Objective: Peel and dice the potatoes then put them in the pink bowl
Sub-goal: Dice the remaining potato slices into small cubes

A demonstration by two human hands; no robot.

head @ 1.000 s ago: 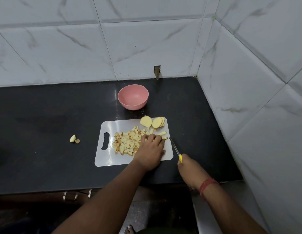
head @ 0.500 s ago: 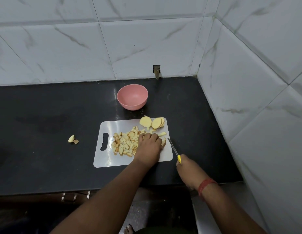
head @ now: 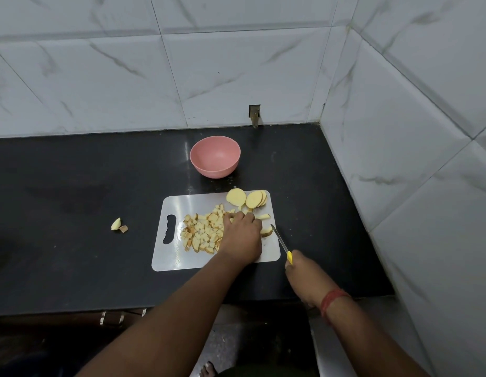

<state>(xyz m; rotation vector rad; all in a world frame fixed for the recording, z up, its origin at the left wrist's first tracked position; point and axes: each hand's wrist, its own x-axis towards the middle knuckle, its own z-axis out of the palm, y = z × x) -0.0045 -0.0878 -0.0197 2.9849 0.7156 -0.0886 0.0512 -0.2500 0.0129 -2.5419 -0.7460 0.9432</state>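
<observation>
The left hand point(head: 240, 235) is curling its fingers down over potato pieces on the white cutting board point(head: 179, 263), and that grip is pinning something, though exactly which piece sits under the knuckles is hidden. The right hand point(head: 304, 276) is clenching the yellow handle of a small knife point(head: 280, 242), its blade angling up toward a strip of potato point(head: 266, 232) lying just beside the left hand's fingertips.

Spreading out from there, a pile of diced potato point(head: 202, 232) is sitting on the middle of the board, touching the left hand on its handle-slot side. At the board's far edge, round potato slices point(head: 247, 198) are waiting, overlapping one another, uncut. The pink bowl point(head: 215, 156) is standing on the black counter point(head: 73, 213) just beyond the board, and it looks empty. Two scraps point(head: 118, 225) are lying on the counter well to the left.

So this reads as mid-dicing, with the transfer not yet begun. To do it well, the fingertips should be tucking back behind the knuckles, because the blade tip is working very close to them. Short, even cuts should be matching the cubes already made, and the pile could use nudging aside to free board space for the slices.
</observation>
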